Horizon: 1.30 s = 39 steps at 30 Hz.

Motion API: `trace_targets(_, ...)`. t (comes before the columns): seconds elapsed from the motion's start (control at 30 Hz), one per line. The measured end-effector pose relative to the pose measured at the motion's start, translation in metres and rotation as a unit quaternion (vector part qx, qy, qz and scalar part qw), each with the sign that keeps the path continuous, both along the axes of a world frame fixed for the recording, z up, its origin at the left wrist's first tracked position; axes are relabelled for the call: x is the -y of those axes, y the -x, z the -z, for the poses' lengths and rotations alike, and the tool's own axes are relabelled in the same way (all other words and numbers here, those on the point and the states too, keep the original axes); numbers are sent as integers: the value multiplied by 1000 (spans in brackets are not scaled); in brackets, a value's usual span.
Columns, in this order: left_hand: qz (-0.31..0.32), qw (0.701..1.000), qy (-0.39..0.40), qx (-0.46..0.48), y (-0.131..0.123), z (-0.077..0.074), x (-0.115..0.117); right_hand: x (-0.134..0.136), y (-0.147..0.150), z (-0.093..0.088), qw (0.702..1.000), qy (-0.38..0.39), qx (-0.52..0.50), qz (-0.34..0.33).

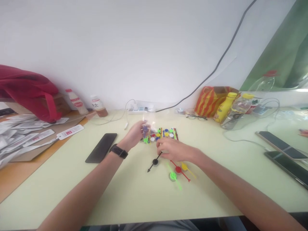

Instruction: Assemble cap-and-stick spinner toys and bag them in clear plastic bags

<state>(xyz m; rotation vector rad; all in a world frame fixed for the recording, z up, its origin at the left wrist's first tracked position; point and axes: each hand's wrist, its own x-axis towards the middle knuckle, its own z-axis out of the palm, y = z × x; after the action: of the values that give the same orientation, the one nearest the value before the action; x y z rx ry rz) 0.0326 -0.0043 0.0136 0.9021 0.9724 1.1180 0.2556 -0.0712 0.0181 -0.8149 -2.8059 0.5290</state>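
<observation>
My left hand (136, 132), with a black watch (119, 151) on its wrist, is closed at the edge of what looks like a clear plastic bag (150, 119). Small coloured pieces (166, 131) in blue, green, yellow, red and white lie in a patch between my hands. My right hand (171, 148) is curled at the near side of that patch, its fingertips hidden underneath. Just below those fingers lies a black arrow spinner (155, 162), one tip almost meeting them. Green (173, 175), red (178, 169) and yellow (184, 166) arrow spinners sit beside it on the table.
A black phone (101, 148) lies left; two more phones (282, 145) lie right. A power strip (138, 110), glasses (196, 117), a striped bag (210, 101) and several bottles (225, 107) line the wall. Paper tags (26, 138) and a red cloth bag (26, 88) fill the left side.
</observation>
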Motion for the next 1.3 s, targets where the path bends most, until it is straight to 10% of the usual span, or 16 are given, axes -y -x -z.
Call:
trace_targets(0.27, 5, 991, -103, -81, -3, 13, 44, 12, -22, -59, 988, 35, -146, 25)
trace_targets(0.5, 45, 976, -171, -129, -17, 30, 54, -12, -43, -114, 917, -74, -360, 155)
trace_targets(1.3, 71, 959, -209, -176, -20, 39, 62, -26, -30, -106, 963, -41, -226, 142)
